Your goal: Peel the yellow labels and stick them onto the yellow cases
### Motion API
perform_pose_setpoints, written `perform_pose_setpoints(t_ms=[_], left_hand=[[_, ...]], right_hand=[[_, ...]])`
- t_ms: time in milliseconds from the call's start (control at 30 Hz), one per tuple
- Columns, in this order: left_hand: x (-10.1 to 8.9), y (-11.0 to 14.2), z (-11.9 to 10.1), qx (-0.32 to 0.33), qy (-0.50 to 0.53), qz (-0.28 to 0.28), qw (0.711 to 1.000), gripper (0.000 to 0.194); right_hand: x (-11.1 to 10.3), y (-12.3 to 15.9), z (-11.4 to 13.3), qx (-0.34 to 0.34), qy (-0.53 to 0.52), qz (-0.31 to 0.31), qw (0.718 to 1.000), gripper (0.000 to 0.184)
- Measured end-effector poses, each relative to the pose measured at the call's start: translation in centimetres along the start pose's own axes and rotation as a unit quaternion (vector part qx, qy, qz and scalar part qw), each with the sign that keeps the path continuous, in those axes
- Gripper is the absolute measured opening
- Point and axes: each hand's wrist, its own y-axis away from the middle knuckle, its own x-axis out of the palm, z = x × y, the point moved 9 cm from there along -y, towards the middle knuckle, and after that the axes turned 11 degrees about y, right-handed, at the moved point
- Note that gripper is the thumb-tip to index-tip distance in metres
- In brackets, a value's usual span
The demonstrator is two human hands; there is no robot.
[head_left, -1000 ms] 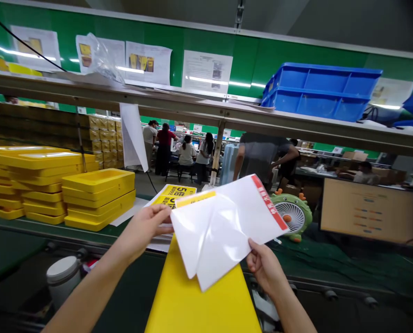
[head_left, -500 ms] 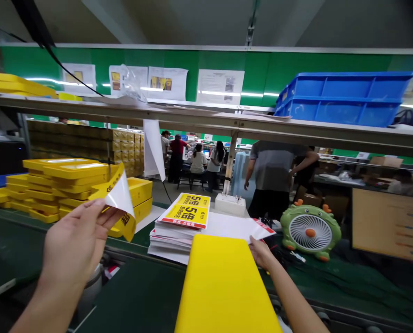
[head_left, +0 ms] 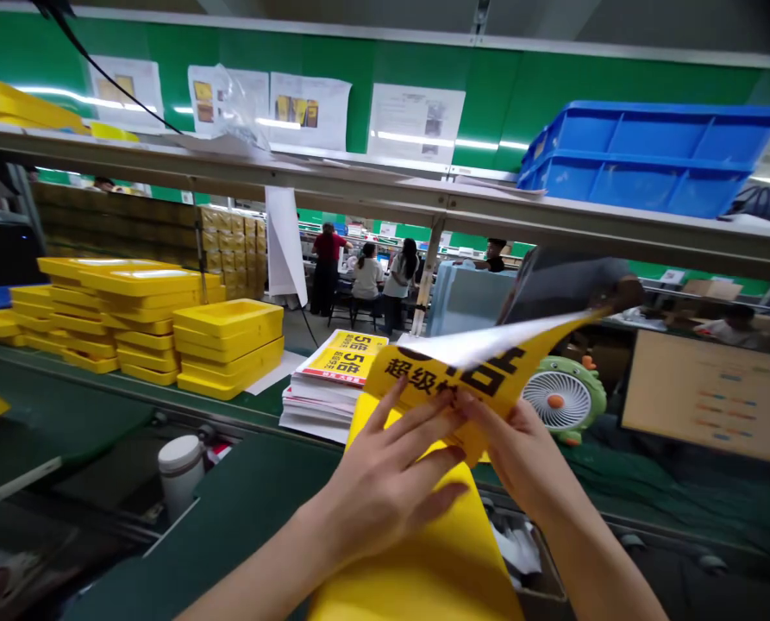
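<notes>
Yellow and curled, the label [head_left: 497, 366] is held above the far end of the box [head_left: 429, 552], its long axis slanted across the box's length. Its left end is covered by the left hand [head_left: 391, 483], fingers spread; whether its lower edge is pinched by the right hand [head_left: 523, 444] cannot be told. The upper-right tip is blurred.

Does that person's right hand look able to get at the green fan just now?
Probably yes: the green fan appears just beyond the right hand, and nothing visible covers most of its front. The hand is touching the yellow printed sheet, though, so it would likely have to leave that first.
</notes>
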Motion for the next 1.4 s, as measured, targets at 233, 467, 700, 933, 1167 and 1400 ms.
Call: perform_pose_setpoints(t_ms=[233, 467, 700, 933, 1167, 1400], left_hand=[[-4.1, 5.7, 6.0, -0.338, 0.185, -0.211, 0.898, 0.045], [-3.1, 10.7, 7.6, -0.503, 0.288, -0.175, 0.796, 0.025], [-0.6, 10.2, 7.0, -0.509, 0.359, -0.113, 0.774, 0.046], [-2.2, 9.0, 7.2, -0.506, 0.28, -0.179, 0.796, 0.02], [-3.9, 7.9, 7.0, -0.491, 0.244, -0.196, 0.813, 0.02], [-1.6, 10.4, 7.9, -0.576, 0.302, -0.156, 0.744, 0.04]], right_hand=[[-1.5, 3.6, -3.4, 0.147, -0.083, 0.036, 0.985, 0.028], [-2.5, 5.3, -4.4, 0.195, -0.002, 0.0, 0.981, 0.035], [0.8, 6.6, -5.5, 0.19, -0.053, 0.159, 0.967, 0.033], [-1.8, 6.0, -5.0, 0.149, 0.107, 0.069, 0.981, 0.03], [-5.7, 4.8, -5.8, 0.122, 0.122, -0.002, 0.985, 0.038], [-2.3, 5.9, -6.7, 0.217, 0.055, 0.101, 0.969, 0.03]])
